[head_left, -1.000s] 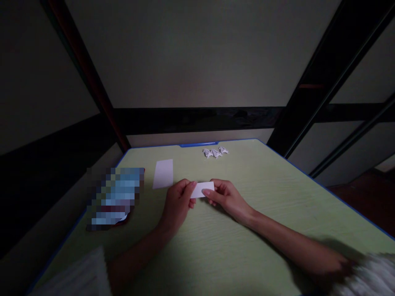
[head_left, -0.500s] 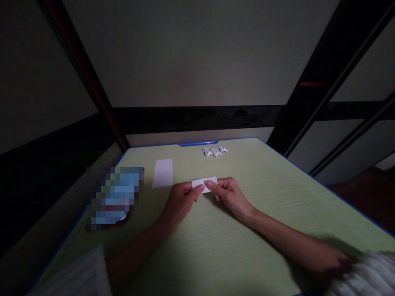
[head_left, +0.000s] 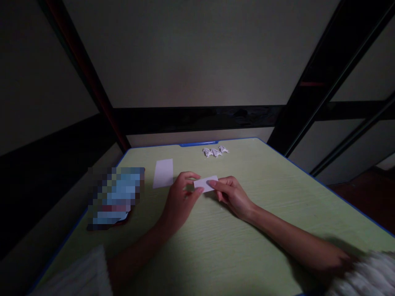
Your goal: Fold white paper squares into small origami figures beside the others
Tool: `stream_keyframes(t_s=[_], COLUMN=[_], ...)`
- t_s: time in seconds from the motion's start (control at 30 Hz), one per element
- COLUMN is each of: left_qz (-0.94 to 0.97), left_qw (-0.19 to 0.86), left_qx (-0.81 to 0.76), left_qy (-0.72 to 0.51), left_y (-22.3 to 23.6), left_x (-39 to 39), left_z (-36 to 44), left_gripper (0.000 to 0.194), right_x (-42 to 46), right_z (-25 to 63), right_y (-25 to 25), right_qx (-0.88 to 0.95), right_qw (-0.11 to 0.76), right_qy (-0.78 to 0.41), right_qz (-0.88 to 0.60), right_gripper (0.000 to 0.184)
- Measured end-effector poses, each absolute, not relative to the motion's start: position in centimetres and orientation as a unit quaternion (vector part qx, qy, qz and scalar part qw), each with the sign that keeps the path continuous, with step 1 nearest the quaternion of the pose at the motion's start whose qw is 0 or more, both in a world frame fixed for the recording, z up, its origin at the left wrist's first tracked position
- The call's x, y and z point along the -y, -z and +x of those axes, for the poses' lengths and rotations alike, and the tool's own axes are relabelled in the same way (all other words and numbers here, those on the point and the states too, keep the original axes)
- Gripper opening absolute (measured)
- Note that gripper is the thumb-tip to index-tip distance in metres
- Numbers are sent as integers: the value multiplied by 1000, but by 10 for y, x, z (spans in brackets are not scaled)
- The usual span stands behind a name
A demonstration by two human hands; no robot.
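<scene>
A small folded piece of white paper (head_left: 203, 183) is held just above the table, tilted slightly up toward the right. My right hand (head_left: 233, 195) pinches its right end, thumb on top and fingers curled underneath. At the left end, my left hand (head_left: 180, 201) has its thumb and fingers spread apart. Its thumb tip lies at the paper's lower edge and its index finger by the upper left corner. Behind the hands, three small folded paper figures (head_left: 216, 152) sit in a row. A flat white paper sheet (head_left: 163, 172) lies to the left of the hands.
The pale green table (head_left: 262, 246) has a blue rim and a blue strip (head_left: 199, 144) at its far edge. On its left side lies a blurred-out bluish object (head_left: 117, 197) with a dark red edge. A panelled wall (head_left: 197, 61) rises behind the table.
My left hand has loosened from its pinch and spread its fingers at the paper's left end. My right hand keeps its hold, and the paper has shifted slightly.
</scene>
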State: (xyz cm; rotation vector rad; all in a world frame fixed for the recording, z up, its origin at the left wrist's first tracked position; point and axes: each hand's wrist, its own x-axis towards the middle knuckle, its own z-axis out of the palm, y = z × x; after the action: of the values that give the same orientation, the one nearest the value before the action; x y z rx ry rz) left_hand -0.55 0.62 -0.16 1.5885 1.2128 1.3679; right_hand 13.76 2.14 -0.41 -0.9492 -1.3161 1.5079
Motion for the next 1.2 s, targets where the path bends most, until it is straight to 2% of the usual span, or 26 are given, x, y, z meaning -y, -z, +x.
stream_keyframes(t_s=[0.13,0.23,0.4,0.73,1.2], left_qz=[713,727,680,636,611], left_qw=[242,222,331,470,525], left_qx=[-446,-448,-449,-415,-402], left_qy=[-484,-471,-476,-450,-435], left_y=[1,2,5,7,6], left_x=[-3,-3,-7,-14,-13], left_z=[-5,-5,-5,-6,-8], left_gripper=[16,17,14,13,12], right_x=[-22,-23,-22,-21,-21], right_z=[138,138,137,136,137], right_y=[5,6,3,-2,-3], right_qx=[542,547,546,544,552], right_qw=[435,441,458,455,455], right_qy=[-621,-620,-616,-612,-612], right_qz=[-363,-350,-335,-351,-338], right_gripper=[42,42,29,28,26])
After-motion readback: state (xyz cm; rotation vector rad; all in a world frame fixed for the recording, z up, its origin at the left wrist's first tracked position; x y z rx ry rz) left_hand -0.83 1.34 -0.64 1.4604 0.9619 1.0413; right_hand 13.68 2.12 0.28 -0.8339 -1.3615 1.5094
